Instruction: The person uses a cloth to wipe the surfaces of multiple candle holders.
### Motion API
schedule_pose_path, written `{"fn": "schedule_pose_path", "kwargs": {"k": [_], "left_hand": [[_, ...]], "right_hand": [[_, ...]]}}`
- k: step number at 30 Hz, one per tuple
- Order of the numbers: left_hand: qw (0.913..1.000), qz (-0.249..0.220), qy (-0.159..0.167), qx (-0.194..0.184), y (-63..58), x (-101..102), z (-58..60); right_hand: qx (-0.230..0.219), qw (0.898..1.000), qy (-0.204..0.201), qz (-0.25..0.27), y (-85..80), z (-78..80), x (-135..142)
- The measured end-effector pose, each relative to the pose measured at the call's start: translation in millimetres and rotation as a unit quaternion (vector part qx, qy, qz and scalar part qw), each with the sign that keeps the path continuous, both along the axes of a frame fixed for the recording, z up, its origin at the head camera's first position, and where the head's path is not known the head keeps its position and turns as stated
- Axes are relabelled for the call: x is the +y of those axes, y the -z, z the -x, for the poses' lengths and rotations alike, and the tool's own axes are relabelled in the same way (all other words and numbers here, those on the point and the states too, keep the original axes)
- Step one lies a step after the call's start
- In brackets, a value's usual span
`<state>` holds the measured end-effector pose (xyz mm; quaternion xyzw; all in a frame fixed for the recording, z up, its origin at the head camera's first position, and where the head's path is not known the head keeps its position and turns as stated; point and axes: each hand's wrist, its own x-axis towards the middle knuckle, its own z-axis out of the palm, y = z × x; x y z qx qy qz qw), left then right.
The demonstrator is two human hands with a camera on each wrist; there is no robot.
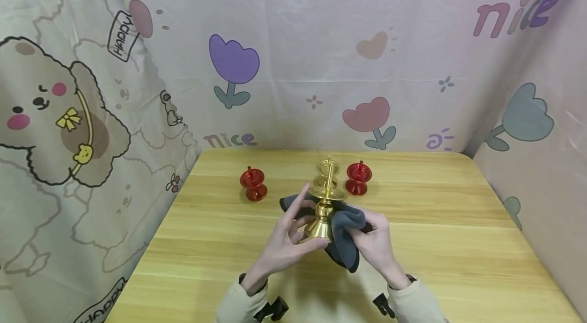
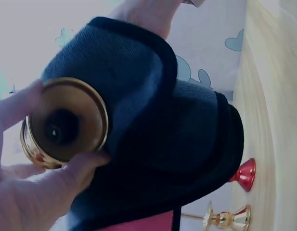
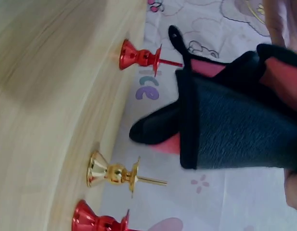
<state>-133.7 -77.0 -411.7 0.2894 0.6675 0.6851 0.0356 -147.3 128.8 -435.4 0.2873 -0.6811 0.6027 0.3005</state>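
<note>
My left hand (image 1: 285,245) grips a shiny gold candle holder (image 1: 323,209) by its flared base, thumb at the bottom rim. Its dish and thin spike point up in the head view. The left wrist view shows the hollow underside of the base (image 2: 85,118). In my right hand (image 1: 377,242) is a folded dark grey-blue cloth (image 1: 344,229) with black edging, pinched between thumb and fingers. The cloth lies against the holder's stem and passes behind it. Pinkish-red patches of the cloth (image 3: 283,82) show among its folds in the right wrist view.
Toward the back of the wooden table (image 1: 440,200) stand a red candle holder (image 1: 255,185) on the left, a second gold one (image 3: 114,173) and another red one (image 1: 358,178) on the right. A printed curtain (image 1: 293,48) hangs behind and at both sides.
</note>
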Motion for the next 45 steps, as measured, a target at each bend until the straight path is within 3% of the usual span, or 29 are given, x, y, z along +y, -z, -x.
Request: {"fn": "schedule_pose_path", "kwargs": {"k": [2, 4, 8, 11, 14, 19, 22, 25, 27, 30, 34, 38, 45], "left_hand": [[0.9999, 0.003, -0.003, 0.014, 0.6, -0.2, -1.7], [0.9978, 0.030, -0.028, 0.052, 1.0, 1.3, -4.0], [0.9832, 0.099, -0.085, 0.127, -0.8, 6.9, -8.8], [0.9821, 0.111, -0.098, 0.116, -2.9, 9.4, -10.8], [0.9863, 0.088, -0.100, 0.097, -2.5, 9.1, -10.9], [0.9857, 0.054, -0.102, 0.123, -0.2, 6.8, -9.2], [0.9891, 0.033, -0.089, 0.113, 1.1, 4.8, -7.5], [0.9942, 0.017, -0.067, 0.082, 2.4, 1.8, -5.8], [0.9960, 0.018, -0.055, 0.068, 3.3, 0.6, -5.1], [0.9974, 0.023, -0.046, 0.050, 3.9, 1.4, -5.4], [0.9981, 0.013, -0.054, 0.025, 2.5, 4.6, -7.9], [0.9970, -0.001, -0.074, 0.022, 1.5, 6.9, -10.3], [0.9918, 0.017, -0.103, 0.074, 4.4, 8.4, -9.3]], "right_hand": [[-0.018, 1.000, 0.000, 0.009, 1.5, 0.1, 0.7], [-0.012, 1.000, 0.004, 0.014, 2.6, 0.6, 0.9], [0.048, 0.999, 0.008, 0.019, 3.3, 2.9, -0.6], [0.104, 0.994, 0.029, -0.003, 2.1, 3.2, -4.1], [0.146, 0.987, 0.062, -0.038, 0.4, 1.7, -8.6], [0.182, 0.978, 0.086, -0.059, -2.1, -0.8, -12.9], [0.144, 0.987, 0.064, -0.028, -2.9, -0.4, -11.4], [0.066, 0.997, 0.043, 0.017, -2.9, -0.3, -9.0], [0.022, 0.998, 0.039, 0.038, -2.2, -0.6, -7.5], [0.005, 0.998, 0.040, 0.045, -1.5, -0.8, -6.8], [0.072, 0.996, 0.050, 0.015, -1.0, 0.4, -7.5], [0.163, 0.984, 0.069, -0.026, -0.5, 1.7, -8.9], [0.220, 0.967, 0.110, -0.069, -2.9, 2.1, -9.1]]}}
